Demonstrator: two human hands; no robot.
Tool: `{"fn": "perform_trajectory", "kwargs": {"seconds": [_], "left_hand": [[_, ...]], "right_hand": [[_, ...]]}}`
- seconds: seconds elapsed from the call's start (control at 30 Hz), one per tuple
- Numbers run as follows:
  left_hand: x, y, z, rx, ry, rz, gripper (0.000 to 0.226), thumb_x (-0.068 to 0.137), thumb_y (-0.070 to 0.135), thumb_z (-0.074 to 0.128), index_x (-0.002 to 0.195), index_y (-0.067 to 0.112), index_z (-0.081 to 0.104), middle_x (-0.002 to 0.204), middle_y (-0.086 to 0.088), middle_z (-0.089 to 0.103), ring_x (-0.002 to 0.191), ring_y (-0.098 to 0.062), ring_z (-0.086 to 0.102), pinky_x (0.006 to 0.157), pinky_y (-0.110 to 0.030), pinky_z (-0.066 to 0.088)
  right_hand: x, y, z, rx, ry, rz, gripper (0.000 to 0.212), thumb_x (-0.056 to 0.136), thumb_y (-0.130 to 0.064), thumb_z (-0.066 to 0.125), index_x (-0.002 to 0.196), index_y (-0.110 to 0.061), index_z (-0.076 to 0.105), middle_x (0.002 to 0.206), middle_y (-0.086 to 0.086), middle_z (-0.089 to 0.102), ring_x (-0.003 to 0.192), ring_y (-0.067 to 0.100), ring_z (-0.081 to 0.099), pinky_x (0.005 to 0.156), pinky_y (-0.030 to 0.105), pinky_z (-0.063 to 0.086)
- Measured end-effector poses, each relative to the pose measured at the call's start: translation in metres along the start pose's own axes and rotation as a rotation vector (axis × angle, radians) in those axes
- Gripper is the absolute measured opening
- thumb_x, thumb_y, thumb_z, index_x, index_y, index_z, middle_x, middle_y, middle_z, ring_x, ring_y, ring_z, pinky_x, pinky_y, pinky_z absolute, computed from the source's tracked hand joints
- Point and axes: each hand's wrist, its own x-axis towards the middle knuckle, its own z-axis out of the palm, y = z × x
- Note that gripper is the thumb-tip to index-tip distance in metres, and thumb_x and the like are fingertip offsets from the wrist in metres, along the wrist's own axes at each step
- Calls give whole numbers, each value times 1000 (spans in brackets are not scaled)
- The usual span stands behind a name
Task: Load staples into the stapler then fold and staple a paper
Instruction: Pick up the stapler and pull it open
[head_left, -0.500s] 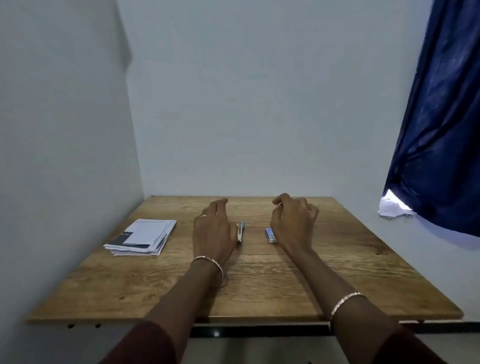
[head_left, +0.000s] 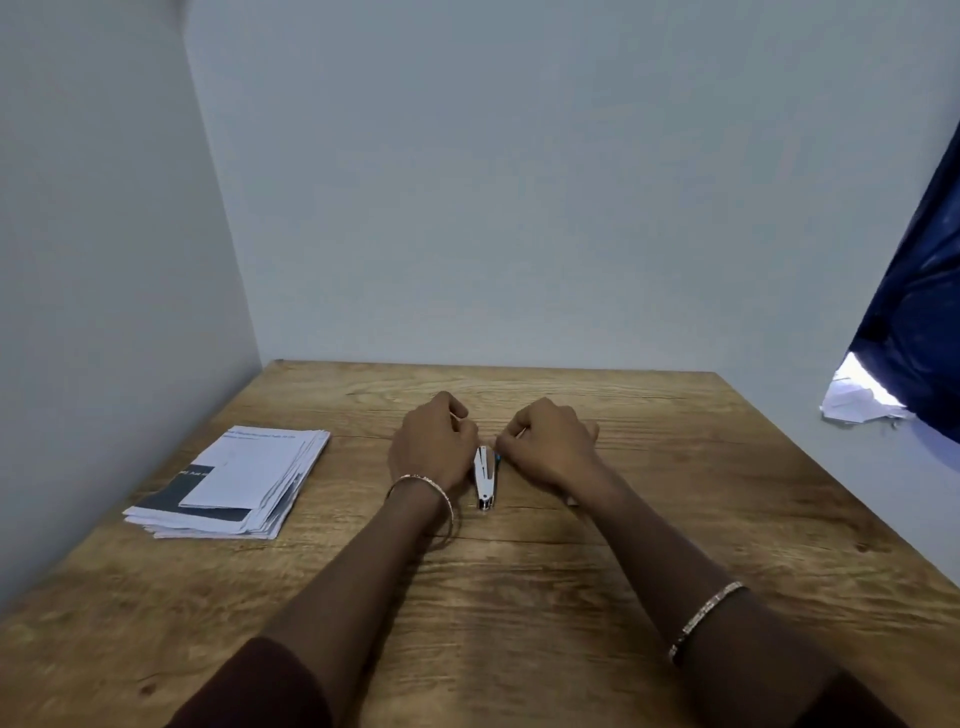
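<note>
Dim, cool light fills the room, the brightest spot a blown-out gap beside the dark blue curtain. Left of the curtain, the wooden table carries soft forearm shadows and little glare. Wide-angle distortion bows the walls near the edges; detail is slightly soft throughout.

A small stapler is seen lying on the wooden table, near its middle, with its length running toward the viewer. Its metal face is turned up, silver and shiny, and a bit of blue is shown at its far end. A stack of papers is laid flat well to the left of it, fanned slightly, white with a dark printed band across the top sheet.
</note>
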Motion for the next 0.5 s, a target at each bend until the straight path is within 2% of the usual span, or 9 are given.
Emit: {"fn": "perform_trajectory", "kwargs": {"seconds": [0.1,0.17,0.23,0.3,0.4,0.5], "left_hand": [[11,-10,5,-72,-60,33,8,85,28,60,87,28,68,77,12,69,79,-15,68,66,-29,50],[14,-15,6,-118,-86,82,6,87,27,63,85,27,69,73,13,67,75,-12,67,64,-28,50],[17,-17,6,-160,-102,125,7,87,25,64,85,23,70,75,11,68,74,-12,67,67,-31,54],[20,-16,3,-191,-108,148,8,87,24,65,86,20,72,77,8,69,75,-14,68,70,-35,56],[19,-11,1,-222,-117,106,10,88,28,66,88,20,71,78,5,70,76,-16,69,72,-38,58],[17,-9,1,-189,-173,13,16,86,37,67,87,21,70,79,3,70,78,-17,68,75,-36,56]], "right_hand": [[4,1,4,35,-25,13,24,81,-44,68,85,-24,79,81,-8,73,98,20,65,92,41,36],[5,1,4,63,-50,11,22,81,-43,69,83,-23,80,73,-10,69,94,19,67,97,43,45],[5,-1,5,79,-56,4,20,80,-38,72,80,-21,80,66,-12,65,89,18,67,95,43,50],[4,-3,4,92,-18,-4,18,78,-35,74,77,-18,80,63,-11,65,82,16,69,85,36,53],[5,-1,2,143,61,16,15,76,-26,76,70,-14,80,60,-7,68,68,9,69,59,24,48],[5,3,-2,207,102,34,10,76,-20,79,70,-13,80,61,-8,69,60,-1,63,51,18,41]]}}
